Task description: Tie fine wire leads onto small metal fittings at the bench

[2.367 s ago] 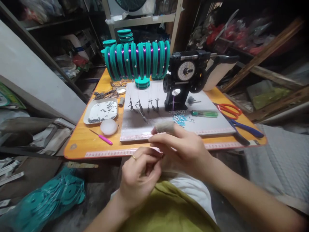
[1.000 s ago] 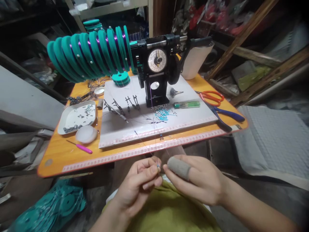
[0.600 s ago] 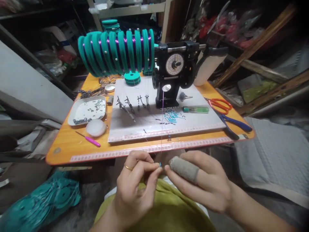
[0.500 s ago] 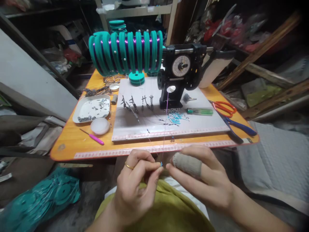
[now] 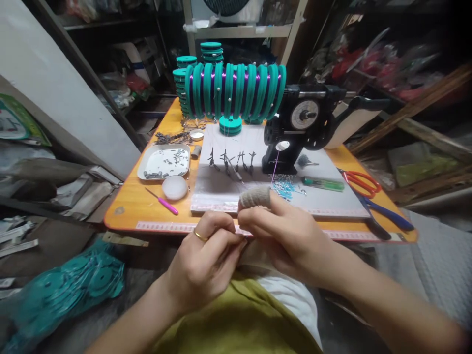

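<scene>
My left hand [image 5: 210, 253], with a gold ring, is closed in a pinch in front of the board's near edge. Just before now a tiny blue piece on thin fishing line showed at its fingertips; now that piece is hidden. My right hand [image 5: 282, 228] is closed against the left fingertips, a grey cloth sleeve [image 5: 256, 196] on one finger. What it pinches is out of sight. Purple fishing line [image 5: 275, 167] runs down from the black winding machine [image 5: 295, 115] and passes behind the right hand. Teal foam spools [image 5: 236, 91] wound with purple line sit on the machine's shaft.
On the orange table [image 5: 127, 196] lie a white tray [image 5: 140, 164] of small grey parts, a round white dish [image 5: 174, 188], a pink-handled hook [image 5: 167, 205], red-handled scissors [image 5: 363, 183] and blue-handled pliers [image 5: 391, 214]. Beads [image 5: 283, 187] lie on the white board [image 5: 317, 199]. Bagged spools [image 5: 70, 290] lie lower left.
My right hand has moved up and left, and its spread fingers have closed against the left fingertips. The left hand stays pinched. The head view has shifted, so the table sits further right.
</scene>
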The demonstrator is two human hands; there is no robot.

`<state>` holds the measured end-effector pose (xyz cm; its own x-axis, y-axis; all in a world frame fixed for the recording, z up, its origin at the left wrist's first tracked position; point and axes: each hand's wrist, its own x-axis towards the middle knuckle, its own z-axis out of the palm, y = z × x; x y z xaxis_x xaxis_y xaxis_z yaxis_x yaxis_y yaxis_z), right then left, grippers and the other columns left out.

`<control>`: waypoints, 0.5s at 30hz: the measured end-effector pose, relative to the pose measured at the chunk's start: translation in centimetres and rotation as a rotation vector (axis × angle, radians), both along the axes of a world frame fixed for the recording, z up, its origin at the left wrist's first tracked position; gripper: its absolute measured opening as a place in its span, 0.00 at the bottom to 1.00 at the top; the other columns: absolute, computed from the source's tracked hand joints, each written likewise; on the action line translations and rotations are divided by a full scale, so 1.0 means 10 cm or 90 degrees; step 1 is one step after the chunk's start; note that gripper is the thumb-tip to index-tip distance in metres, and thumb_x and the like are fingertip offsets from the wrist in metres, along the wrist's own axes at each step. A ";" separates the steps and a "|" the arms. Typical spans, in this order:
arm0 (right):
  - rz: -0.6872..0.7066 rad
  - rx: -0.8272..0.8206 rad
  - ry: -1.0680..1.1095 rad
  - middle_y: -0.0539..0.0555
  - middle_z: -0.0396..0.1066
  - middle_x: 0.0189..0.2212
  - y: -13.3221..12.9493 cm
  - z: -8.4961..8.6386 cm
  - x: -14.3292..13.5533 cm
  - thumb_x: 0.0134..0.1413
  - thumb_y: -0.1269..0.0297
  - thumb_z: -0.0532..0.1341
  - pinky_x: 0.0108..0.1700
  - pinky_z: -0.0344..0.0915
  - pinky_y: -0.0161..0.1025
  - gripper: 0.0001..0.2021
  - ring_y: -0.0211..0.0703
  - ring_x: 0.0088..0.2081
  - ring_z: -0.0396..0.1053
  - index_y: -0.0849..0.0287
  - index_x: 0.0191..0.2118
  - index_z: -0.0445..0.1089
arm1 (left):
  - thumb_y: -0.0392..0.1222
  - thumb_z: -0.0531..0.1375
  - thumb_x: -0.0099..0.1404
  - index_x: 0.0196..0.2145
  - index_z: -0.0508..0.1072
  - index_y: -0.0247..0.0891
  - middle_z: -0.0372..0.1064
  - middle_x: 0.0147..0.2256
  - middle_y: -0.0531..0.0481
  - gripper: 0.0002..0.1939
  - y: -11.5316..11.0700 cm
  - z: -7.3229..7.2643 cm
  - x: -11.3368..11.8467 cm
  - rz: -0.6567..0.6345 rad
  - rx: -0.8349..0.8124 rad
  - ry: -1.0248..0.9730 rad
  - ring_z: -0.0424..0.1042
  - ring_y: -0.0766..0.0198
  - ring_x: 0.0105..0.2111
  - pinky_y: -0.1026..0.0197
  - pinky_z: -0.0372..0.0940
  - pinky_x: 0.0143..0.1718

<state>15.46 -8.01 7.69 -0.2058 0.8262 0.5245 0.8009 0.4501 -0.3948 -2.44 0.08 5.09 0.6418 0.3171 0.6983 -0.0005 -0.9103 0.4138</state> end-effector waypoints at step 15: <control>0.082 0.074 -0.104 0.54 0.70 0.36 -0.09 -0.12 0.03 0.60 0.79 0.52 0.53 0.68 0.52 0.12 0.44 0.39 0.69 0.57 0.44 0.65 | 0.43 0.67 0.59 0.24 0.70 0.35 0.67 0.25 0.50 0.13 0.00 -0.08 0.07 -0.195 -0.930 0.015 0.66 0.68 0.25 0.66 0.61 0.26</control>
